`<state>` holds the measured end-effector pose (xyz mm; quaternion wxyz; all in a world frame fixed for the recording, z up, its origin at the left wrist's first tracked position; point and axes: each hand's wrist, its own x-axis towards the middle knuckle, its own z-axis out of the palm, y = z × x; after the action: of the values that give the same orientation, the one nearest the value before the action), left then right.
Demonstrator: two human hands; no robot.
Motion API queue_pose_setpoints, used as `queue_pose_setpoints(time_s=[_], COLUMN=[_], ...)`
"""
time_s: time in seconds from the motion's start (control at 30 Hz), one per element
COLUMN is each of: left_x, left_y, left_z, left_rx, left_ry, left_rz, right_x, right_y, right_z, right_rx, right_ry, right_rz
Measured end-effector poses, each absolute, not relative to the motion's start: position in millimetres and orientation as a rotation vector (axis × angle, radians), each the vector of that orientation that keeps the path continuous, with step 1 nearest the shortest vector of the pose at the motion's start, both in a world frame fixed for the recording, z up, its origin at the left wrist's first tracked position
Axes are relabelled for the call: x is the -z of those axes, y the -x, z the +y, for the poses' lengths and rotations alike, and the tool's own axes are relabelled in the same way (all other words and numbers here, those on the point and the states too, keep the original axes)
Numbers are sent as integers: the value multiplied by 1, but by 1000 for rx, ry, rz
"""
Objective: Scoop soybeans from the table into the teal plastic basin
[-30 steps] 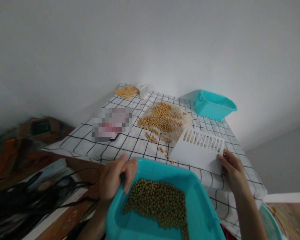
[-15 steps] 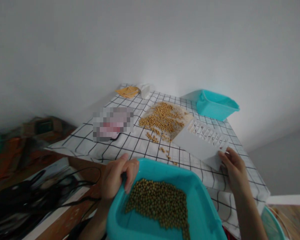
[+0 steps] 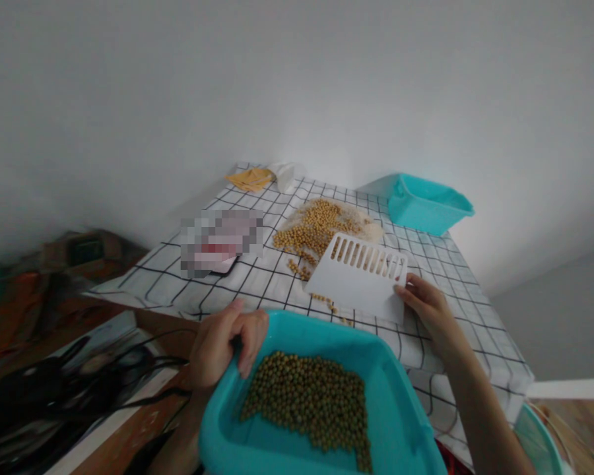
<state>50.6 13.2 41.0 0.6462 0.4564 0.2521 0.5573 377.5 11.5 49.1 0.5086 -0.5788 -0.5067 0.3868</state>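
My left hand [image 3: 232,340] is closed round the upper left rim of a turquoise plastic basin [image 3: 396,402] at the table's front edge. Many soybeans [image 3: 307,396] lie in the basin, looking dark in its shade. My right hand [image 3: 426,303] pinches the right edge of a flat white plastic scraper [image 3: 356,284] with a row of slots along its far side. The scraper rests low over the table, its left end beside a spread of yellow soybeans [image 3: 317,224]. A few stray beans lie between the scraper and the basin.
A second turquoise basin [image 3: 428,208] stands at the back right. An orange-yellow cloth [image 3: 251,179] and a white object [image 3: 284,177] lie at the back left. Left on the checked tablecloth [image 3: 257,277] is a blurred-out phone-like thing [image 3: 222,244]. Black cables [image 3: 129,363] fill a box beside the table.
My right hand has slid the scraper left across the cloth, closer to the beans. My left hand and the basin have shifted slightly left.
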Motion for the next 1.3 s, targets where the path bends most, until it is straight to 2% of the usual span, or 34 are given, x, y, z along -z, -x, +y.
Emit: queue_pose_setpoints(time_s=[0.37,0.57,0.73,1.0,1.3], left_x=[-43,-42,-42,-39,-40], left_y=[-49,-48,-50,-36,-11], left_z=[16,15,15,23,34], left_rx=[-1238,-1245,-1255,-1187,-1216], left_ry=[-1064,-1063,-1046,-1113,-1116], left_rz=[567,571,554,495,532], right_x=[-58,-57,-52,-51,-46], right_y=[-372,-372,-375,-382,-357], right_z=[-1,-3,-5,4,13], right_rx=[-1203,-1215,-1148,-829,-821], right_ry=[1352,1396,1400,1373,1337], right_rz=[-1178,-1016,-1003,-1111,-1130])
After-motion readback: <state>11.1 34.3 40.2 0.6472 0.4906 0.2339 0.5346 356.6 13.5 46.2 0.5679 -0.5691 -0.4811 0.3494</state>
